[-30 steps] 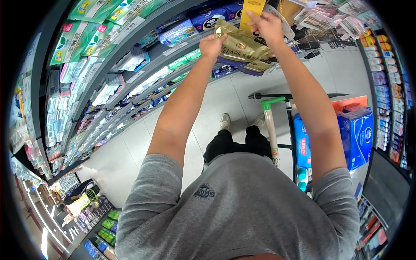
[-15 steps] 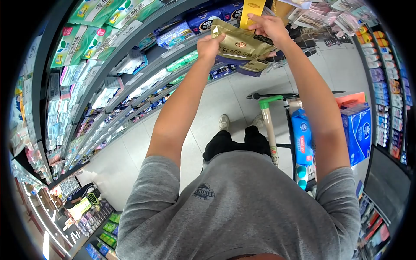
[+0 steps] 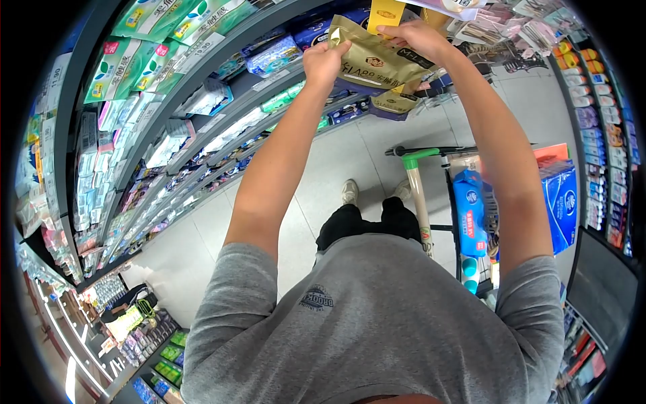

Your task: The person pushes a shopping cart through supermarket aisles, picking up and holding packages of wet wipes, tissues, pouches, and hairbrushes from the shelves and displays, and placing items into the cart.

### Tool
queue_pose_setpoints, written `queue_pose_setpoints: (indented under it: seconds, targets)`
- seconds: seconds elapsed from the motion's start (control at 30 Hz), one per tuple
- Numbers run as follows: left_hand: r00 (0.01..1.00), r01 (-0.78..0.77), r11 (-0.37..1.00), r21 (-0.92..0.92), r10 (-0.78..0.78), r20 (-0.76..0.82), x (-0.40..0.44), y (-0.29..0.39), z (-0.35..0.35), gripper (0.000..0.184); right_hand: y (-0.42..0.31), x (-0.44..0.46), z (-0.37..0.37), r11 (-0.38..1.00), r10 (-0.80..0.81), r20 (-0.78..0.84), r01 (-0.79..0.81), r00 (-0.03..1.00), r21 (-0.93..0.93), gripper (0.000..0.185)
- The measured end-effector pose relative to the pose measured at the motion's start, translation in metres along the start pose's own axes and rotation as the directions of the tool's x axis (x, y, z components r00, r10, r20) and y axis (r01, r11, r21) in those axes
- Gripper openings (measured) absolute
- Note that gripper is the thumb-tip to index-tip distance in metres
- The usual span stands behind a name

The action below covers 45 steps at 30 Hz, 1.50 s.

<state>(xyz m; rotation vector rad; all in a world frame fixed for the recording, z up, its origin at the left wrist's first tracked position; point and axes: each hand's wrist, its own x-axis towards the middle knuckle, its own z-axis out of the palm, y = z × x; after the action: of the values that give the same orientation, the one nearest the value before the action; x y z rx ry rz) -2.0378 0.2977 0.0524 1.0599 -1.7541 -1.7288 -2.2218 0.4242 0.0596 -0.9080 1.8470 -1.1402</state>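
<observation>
Head camera: grey T-shirt (image 3: pixel 377 323) closest, bare forearms stretched ahead. At their ends, left hand (image 3: pixel 324 62) closed on the left edge of a gold bag (image 3: pixel 377 62), thumb across its front; right hand (image 3: pixel 420 40) at the bag's upper right, fingertips against a yellow card (image 3: pixel 385 15), impossible to tell whether gripping bag or card. Just below, a smaller gold-and-purple pack (image 3: pixel 392 102). Beside the right arm, a shopping trolley (image 3: pixel 418 159) with a blue pack (image 3: pixel 470 212). Farther down, pale shoes (image 3: pixel 349 192) on tiles; beyond, leftward, green packs (image 3: pixel 121 67) on shelving.
</observation>
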Motion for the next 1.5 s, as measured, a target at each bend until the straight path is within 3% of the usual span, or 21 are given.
queue_pose_setpoints:
  seconds: [0.13,0.23,0.3,0.47,0.57,0.73,1.1,1.23,1.3,1.37,1.43,1.5]
  targets:
    - [0.998,0.016,1.000,-0.011,-0.017,-0.059,0.000,-0.001,0.006,0.015,-0.006,-0.004,0.000,0.988,0.009,-0.058,-0.018,0.998,-0.153,0.067]
    - [0.988,0.019,1.000,0.002,-0.018,-0.153,0.000,-0.001,0.007,0.014,-0.004,0.000,-0.002,0.985,0.057,-0.038,-0.062,0.998,-0.163,0.071]
    - [0.974,0.106,0.978,0.181,-0.066,-0.216,0.003,-0.001,0.007,0.020,-0.002,0.003,-0.001,0.986,0.049,-0.047,-0.056,0.998,-0.160,0.071]
    - [0.969,0.076,0.966,0.249,-0.012,-0.247,0.009,-0.005,0.008,0.025,-0.007,0.000,0.001,0.978,0.085,-0.042,-0.092,0.995,-0.186,0.074]
    - [0.965,0.073,0.963,0.258,-0.004,-0.261,0.004,0.004,0.010,0.025,-0.004,0.002,0.004,0.964,0.076,-0.157,-0.113,0.985,-0.240,0.075]
    - [0.960,0.027,0.962,0.272,0.051,-0.275,0.013,-0.003,0.011,0.025,-0.002,0.003,0.003,0.972,0.037,-0.098,-0.058,0.994,-0.226,0.069]
    - [0.956,0.149,0.881,0.450,-0.013,-0.292,0.016,0.001,0.011,0.028,0.011,0.010,0.002,0.984,-0.067,-0.044,0.059,0.997,-0.166,0.062]
    - [0.955,0.126,0.915,0.382,-0.008,-0.297,0.020,-0.023,0.010,0.024,0.011,0.009,0.000,0.985,0.000,-0.027,-0.005,1.000,-0.170,0.062]
    - [0.954,0.259,0.943,0.210,-0.216,-0.206,0.028,-0.034,0.010,0.026,0.016,0.013,0.001,0.971,-0.079,-0.067,0.062,0.995,-0.232,0.061]
    - [0.947,0.310,0.944,0.112,-0.297,-0.122,0.025,-0.040,0.014,0.028,0.024,0.016,-0.001,0.947,-0.159,-0.102,0.122,0.982,-0.298,0.060]
    - [0.940,0.342,0.940,-0.020,-0.342,0.022,0.016,-0.040,0.018,0.035,0.016,0.006,-0.001,0.924,-0.008,-0.183,-0.062,0.983,-0.376,0.055]
    - [0.953,0.300,0.954,0.017,-0.300,0.044,0.009,-0.037,0.019,0.036,0.010,-0.007,0.001,0.885,-0.065,-0.259,-0.064,0.964,-0.460,0.053]
